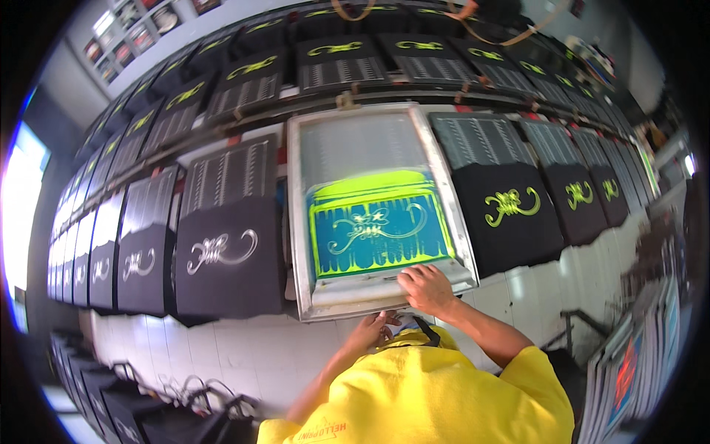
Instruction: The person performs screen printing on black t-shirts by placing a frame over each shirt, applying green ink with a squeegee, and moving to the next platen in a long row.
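In front of me lies a printing screen point(294, 214) in a pale, worn frame. Its teal stencil area point(370, 255) carries a scroll design, with bright yellow-green ink point(373, 185) banked at the far end and streaked down the sides. A pale squeegee point(355, 285) lies across the near end. My right hand point(427, 288) curls its fingers over the squeegee, right of the middle. Just below the frame's near edge is my left hand point(372, 330), its fingers bent inward; what they hold, if anything, is hidden.
Black shirts on boards flank the screen: one at right point(510, 211) bears a yellow-green scroll, one at left point(225, 259) a whitish scroll. Another row point(340, 63) stands behind a rail. Stacked frames point(629, 370) lean at lower right; more dark boards point(103, 392) stand at lower left.
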### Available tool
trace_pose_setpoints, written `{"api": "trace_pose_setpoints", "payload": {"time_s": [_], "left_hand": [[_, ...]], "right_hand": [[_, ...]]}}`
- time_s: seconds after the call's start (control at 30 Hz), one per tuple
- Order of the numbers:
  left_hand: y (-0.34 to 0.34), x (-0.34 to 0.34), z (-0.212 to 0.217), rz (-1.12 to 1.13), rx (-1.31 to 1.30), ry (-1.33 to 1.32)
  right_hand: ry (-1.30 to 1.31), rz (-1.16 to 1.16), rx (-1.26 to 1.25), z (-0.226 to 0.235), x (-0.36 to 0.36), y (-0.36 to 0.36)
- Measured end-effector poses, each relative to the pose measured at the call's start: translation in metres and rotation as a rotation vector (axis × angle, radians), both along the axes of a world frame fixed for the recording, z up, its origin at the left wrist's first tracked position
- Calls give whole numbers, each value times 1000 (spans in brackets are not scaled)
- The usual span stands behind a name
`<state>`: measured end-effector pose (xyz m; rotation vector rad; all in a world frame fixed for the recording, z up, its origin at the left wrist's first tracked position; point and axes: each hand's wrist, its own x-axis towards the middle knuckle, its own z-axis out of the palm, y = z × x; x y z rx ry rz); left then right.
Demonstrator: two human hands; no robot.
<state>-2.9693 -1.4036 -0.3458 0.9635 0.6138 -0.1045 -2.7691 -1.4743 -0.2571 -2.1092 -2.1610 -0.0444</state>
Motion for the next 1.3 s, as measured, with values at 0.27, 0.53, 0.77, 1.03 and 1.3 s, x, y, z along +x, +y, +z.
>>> {"api": "trace_pose_setpoints", "payload": {"time_s": [0.27, 0.53, 0.77, 1.03, 1.3], "left_hand": [[-20, 13, -8, 63, 154, -5], [-46, 28, -82, 214, 406, -1], [-42, 28, -42, 283, 98, -106], [-26, 26, -19, 172, 236, -66], [-25, 24, -37, 148, 339, -43]], "right_hand": [[80, 2, 107, 19, 44, 56], [62, -18, 73, 25, 116, 149], [66, -56, 51, 25, 134, 180], [104, -102, -24, 21, 132, 177], [100, -47, -90, 18, 76, 94]]}}
